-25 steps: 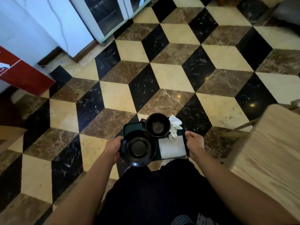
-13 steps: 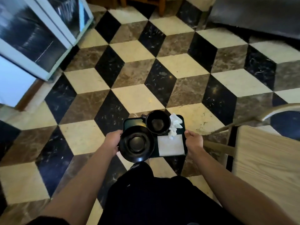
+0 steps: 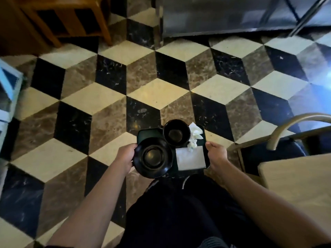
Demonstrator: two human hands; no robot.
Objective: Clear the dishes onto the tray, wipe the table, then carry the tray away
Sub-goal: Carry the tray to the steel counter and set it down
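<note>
I carry a dark green tray (image 3: 148, 134) in front of me, level above the floor. My left hand (image 3: 125, 155) grips its left edge and my right hand (image 3: 215, 153) grips its right edge. On the tray sit a black saucer (image 3: 153, 157) at the near left, a black cup (image 3: 176, 133) behind it, a crumpled white tissue (image 3: 194, 136) at the far right, and a flat folded white cloth (image 3: 189, 158) at the near right.
A light wooden table (image 3: 295, 185) stands close at my right, with a curved-back chair (image 3: 286, 133) beside it. A wooden piece of furniture (image 3: 71, 20) is at the far left, a metal counter (image 3: 232, 15) at the far right, a glass-fronted cabinet (image 3: 9, 93) at the left edge. Patterned tile floor lies ahead.
I have turned to the right while walking with the tray: the cabinet slid off to the left, and the wooden furniture and metal counter came into view ahead. Both hands keep the same grip.
</note>
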